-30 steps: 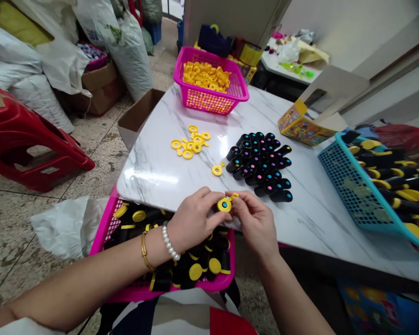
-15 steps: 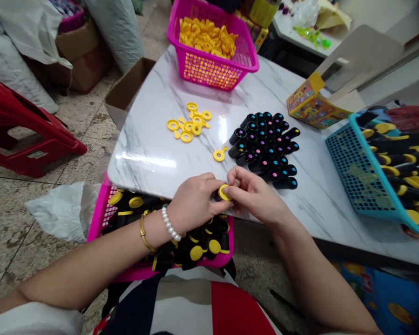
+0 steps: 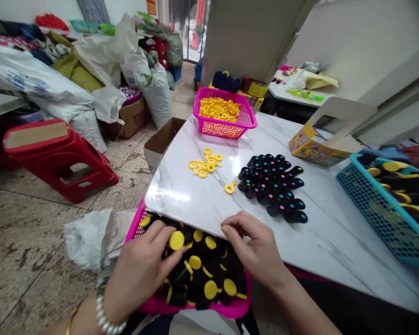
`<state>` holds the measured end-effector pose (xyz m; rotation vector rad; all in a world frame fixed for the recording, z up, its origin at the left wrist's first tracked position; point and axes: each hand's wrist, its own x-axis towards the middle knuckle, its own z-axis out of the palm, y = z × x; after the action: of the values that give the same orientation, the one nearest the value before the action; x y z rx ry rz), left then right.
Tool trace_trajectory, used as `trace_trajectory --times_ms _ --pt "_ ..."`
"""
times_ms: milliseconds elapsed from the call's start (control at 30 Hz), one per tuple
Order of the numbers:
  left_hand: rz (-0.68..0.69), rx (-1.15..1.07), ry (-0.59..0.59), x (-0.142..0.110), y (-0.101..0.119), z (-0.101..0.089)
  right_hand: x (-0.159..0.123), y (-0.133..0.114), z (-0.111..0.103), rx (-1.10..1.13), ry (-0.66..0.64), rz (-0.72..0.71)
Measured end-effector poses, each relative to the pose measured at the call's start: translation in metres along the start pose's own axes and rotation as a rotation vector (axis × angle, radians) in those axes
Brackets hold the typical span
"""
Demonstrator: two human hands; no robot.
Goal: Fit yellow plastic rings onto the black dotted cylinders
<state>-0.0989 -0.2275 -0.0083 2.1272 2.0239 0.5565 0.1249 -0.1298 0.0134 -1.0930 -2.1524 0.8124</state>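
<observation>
My left hand reaches over a pink basket of black tubes with yellow caps. Between its thumb and fingers is a yellow-capped black tube, cap facing up; most of the tube's body is hidden. At the table's front edge, my right hand has thumb and index finger pressed together, and nothing shows between them. Beyond it one yellow ring with a small tab lies on the table, apart from a loose pile of similar yellow rings. A cluster of black tubes with coloured dots stands to the right.
On the white marbled table are a pink basket of yellow parts, a printed yellow box and a teal basket with black-and-yellow pieces. Left on the floor are a red stool, a cardboard box and a white plastic bag.
My hands have separated. The left has moved left and down over the basket with the yellow-capped tube; the right has let go and stays near the table edge. The view has tilted up.
</observation>
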Motion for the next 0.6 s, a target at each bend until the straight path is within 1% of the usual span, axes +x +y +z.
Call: trace_trajectory --times_ms 67,133,200,267,333,400,467,533,600 --pt "-0.022 0.106 0.0 -0.008 -0.017 0.006 0.023 0.002 0.003 -0.244 0.103 -0.074" --pt "-0.013 0.138 -0.002 -0.011 -0.028 0.016 0.044 0.007 0.008 -0.524 0.146 -0.053" --pt "0.004 0.123 0.007 -0.01 -0.035 0.025 0.055 0.012 0.015 -0.764 0.1 0.0" --pt "0.022 0.117 0.017 -0.005 -0.039 0.03 0.052 0.014 0.021 -0.88 0.022 -0.006" --pt "0.034 0.139 0.014 0.0 -0.043 0.029 0.037 0.015 0.023 -0.873 -0.016 -0.059" --pt "0.042 0.171 0.003 0.005 -0.044 0.024 0.016 0.016 0.02 -0.781 -0.009 -0.095" --pt "0.058 0.198 -0.007 0.01 -0.041 0.014 -0.003 0.02 0.013 -0.651 0.022 -0.089" --pt "0.097 0.197 0.022 0.019 -0.03 0.004 -0.013 0.027 0.006 -0.538 0.067 -0.042" --pt "0.15 0.132 0.067 0.036 -0.012 -0.003 -0.016 0.034 0.001 -0.491 0.104 0.035"
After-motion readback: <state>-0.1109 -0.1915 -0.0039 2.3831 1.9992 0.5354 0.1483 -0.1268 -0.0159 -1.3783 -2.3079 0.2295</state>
